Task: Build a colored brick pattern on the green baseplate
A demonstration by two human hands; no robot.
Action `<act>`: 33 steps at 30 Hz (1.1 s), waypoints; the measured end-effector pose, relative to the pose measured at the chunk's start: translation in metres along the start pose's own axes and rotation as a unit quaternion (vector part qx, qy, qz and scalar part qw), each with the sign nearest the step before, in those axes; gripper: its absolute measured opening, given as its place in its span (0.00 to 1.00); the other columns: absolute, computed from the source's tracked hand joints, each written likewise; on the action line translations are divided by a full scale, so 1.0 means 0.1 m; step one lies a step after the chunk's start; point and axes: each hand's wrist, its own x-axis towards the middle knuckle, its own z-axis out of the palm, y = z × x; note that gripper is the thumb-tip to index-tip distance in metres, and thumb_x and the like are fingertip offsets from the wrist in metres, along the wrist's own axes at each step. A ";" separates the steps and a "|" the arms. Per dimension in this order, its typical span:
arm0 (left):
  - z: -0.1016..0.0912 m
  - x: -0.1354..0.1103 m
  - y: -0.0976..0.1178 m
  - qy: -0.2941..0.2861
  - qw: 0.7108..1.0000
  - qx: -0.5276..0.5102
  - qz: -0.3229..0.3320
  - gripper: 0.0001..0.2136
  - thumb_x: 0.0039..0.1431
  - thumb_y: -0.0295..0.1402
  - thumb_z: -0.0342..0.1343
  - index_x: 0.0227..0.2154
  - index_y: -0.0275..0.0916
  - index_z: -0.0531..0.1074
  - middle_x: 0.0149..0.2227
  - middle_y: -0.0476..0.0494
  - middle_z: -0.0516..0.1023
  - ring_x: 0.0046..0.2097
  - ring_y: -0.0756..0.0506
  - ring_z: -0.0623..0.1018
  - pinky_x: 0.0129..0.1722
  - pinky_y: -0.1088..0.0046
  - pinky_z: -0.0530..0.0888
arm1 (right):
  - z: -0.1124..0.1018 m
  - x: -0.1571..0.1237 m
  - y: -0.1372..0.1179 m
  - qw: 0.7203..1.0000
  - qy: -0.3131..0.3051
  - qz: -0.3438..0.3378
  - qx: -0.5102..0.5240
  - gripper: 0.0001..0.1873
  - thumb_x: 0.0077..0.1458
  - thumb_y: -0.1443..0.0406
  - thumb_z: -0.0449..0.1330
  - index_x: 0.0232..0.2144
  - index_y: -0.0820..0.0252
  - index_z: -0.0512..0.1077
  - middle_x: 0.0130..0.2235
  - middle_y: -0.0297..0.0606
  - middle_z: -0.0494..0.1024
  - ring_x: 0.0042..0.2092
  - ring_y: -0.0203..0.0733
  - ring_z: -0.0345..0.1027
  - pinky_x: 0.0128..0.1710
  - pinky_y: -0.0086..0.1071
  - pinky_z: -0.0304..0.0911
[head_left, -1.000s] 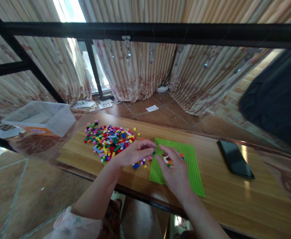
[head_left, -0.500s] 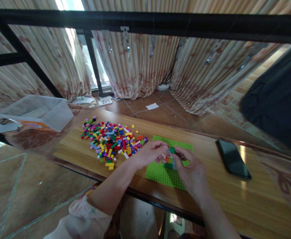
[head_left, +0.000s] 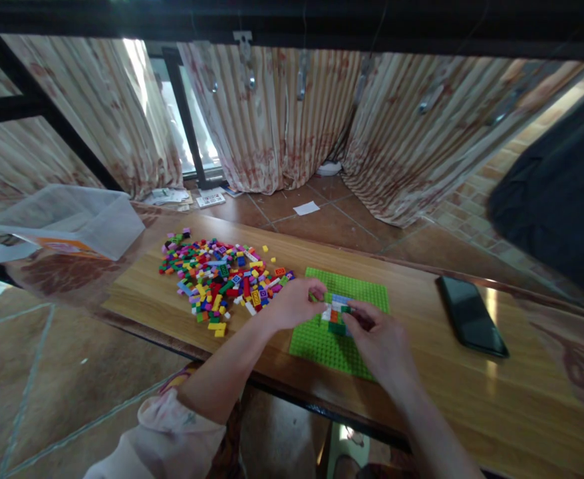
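A green baseplate [head_left: 312,346] lies on the wooden table, carrying a small cluster of bricks. In it I make out light blue bricks [head_left: 340,299], an orange brick [head_left: 333,317], a white brick [head_left: 326,313] and a dark green brick [head_left: 336,328]. My right hand [head_left: 379,336] pinches another green brick [head_left: 345,309] between thumb and index finger, right over the cluster's right side. On the other side, my left hand [head_left: 296,305] hovers by the white brick, fingers curved, thumb apart from them and nothing visible between.
Left of the baseplate spreads a pile of mixed loose bricks [head_left: 222,279]. A clear plastic bin [head_left: 77,223] stands at the far left. To the right lies a black phone [head_left: 471,316]. Beyond the table hang striped curtains [head_left: 282,126].
The green brick has come down from between both hands onto the cluster's right side. My left hand has let go and drawn slightly left; the light blue bricks now show.
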 end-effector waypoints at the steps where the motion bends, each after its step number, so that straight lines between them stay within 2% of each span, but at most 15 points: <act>1: 0.01 -0.01 0.00 -0.004 1.000 0.010 -0.001 0.11 0.49 0.28 0.59 0.37 0.34 0.76 0.33 0.45 0.80 0.31 0.49 0.76 0.31 0.76 0.71 | 0.02 0.00 -0.01 1.000 0.004 -0.005 -0.014 0.16 0.54 0.56 0.57 0.39 0.57 0.78 0.32 0.38 0.81 0.30 0.41 0.73 0.33 0.35 0.65; 5: 0.02 -0.03 0.00 -0.023 0.999 0.024 -0.010 0.13 0.48 0.27 0.59 0.39 0.34 0.75 0.33 0.45 0.80 0.30 0.49 0.75 0.30 0.77 0.70 | 0.09 0.02 -0.06 0.996 0.013 -0.005 -0.083 0.14 0.55 0.56 0.57 0.38 0.56 0.78 0.32 0.38 0.81 0.30 0.42 0.73 0.32 0.34 0.63; 10: 0.02 -0.02 0.00 -0.039 0.998 0.043 -0.009 0.14 0.48 0.27 0.60 0.41 0.35 0.74 0.33 0.46 0.80 0.33 0.48 0.77 0.32 0.76 0.71 | 0.14 0.03 -0.10 0.991 0.010 0.002 -0.133 0.14 0.56 0.56 0.56 0.39 0.55 0.78 0.32 0.38 0.82 0.31 0.43 0.73 0.32 0.33 0.61; 18: 0.02 -0.05 0.05 -0.042 0.994 0.100 -0.001 0.16 0.50 0.31 0.60 0.44 0.36 0.73 0.37 0.45 0.79 0.35 0.47 0.77 0.35 0.73 0.72 | 0.08 0.04 -0.07 0.994 0.013 0.001 -0.107 0.16 0.58 0.57 0.53 0.40 0.57 0.77 0.34 0.41 0.82 0.33 0.44 0.75 0.34 0.35 0.63; 25: 0.06 -0.11 0.10 -0.050 0.979 0.192 0.040 0.29 0.47 0.37 0.64 0.54 0.37 0.65 0.44 0.42 0.77 0.45 0.41 0.77 0.46 0.66 0.72 | 0.04 0.04 0.09 0.997 -0.049 -0.002 -0.062 0.14 0.50 0.59 0.60 0.40 0.53 0.77 0.35 0.36 0.82 0.32 0.43 0.74 0.35 0.36 0.66; 33: 0.12 -0.11 0.08 -0.034 0.971 0.230 0.064 0.20 0.55 0.34 0.56 0.51 0.38 0.67 0.46 0.41 0.76 0.46 0.40 0.76 0.45 0.65 0.73 | 0.10 0.07 0.10 0.997 -0.052 -0.002 -0.053 0.13 0.51 0.61 0.59 0.39 0.55 0.77 0.36 0.38 0.82 0.36 0.46 0.75 0.41 0.40 0.67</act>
